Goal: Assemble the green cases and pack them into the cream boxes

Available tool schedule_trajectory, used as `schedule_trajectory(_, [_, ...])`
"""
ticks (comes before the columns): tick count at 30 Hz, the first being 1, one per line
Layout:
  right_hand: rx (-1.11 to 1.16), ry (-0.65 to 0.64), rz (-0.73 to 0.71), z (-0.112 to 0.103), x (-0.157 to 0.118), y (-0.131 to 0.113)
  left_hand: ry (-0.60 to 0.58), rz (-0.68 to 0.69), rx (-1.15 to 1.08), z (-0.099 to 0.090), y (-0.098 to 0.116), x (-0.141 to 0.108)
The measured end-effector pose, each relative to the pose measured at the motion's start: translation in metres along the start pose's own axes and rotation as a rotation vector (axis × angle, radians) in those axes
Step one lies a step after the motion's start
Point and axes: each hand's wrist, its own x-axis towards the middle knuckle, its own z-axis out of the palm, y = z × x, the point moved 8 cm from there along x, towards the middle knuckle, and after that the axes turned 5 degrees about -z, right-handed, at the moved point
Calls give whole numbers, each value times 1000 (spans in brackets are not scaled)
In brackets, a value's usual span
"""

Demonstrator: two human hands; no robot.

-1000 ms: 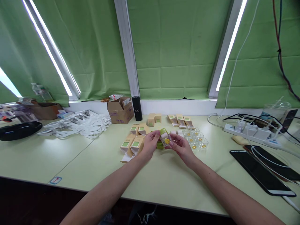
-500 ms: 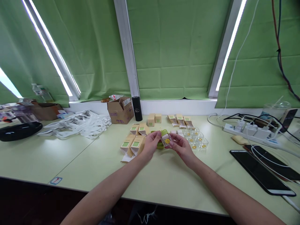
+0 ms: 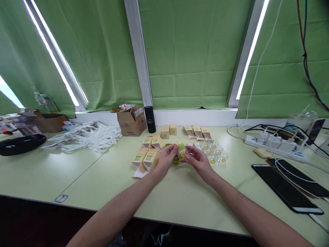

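Note:
Between both hands is a small clear container [image 3: 183, 155] with a green lid [image 3: 181, 148] and a yellow spot inside. My left hand [image 3: 166, 158] pinches its lid side, and my right hand [image 3: 199, 161] grips its right side. Green pieces [image 3: 175, 160] lie behind my left fingers, partly hidden. Several clear cups [image 3: 212, 153] with yellow centres stand to the right of my right hand. Left of my left hand are open tan boxes [image 3: 151, 158] with green labels.
More tan boxes [image 3: 197, 131] stand further back. A cardboard box [image 3: 131, 122] and black cylinder [image 3: 150, 119] are near the wall. White straps [image 3: 89, 137] lie left; a power strip [image 3: 275, 144] and phone [image 3: 285, 188] lie right.
The green lid now sits flatter over the clear container's top, where it was tilted up before. Both hands have barely moved.

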Motion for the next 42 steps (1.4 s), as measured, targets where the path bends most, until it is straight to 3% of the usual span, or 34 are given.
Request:
schedule_trajectory(36, [-4, -5, -12, 3, -1, -5, -38, -19, -42, 2, -1, -4])
schedule_trajectory(42, [3, 12, -12, 2, -1, -6, 67, -14, -59, -11, -7, 0])
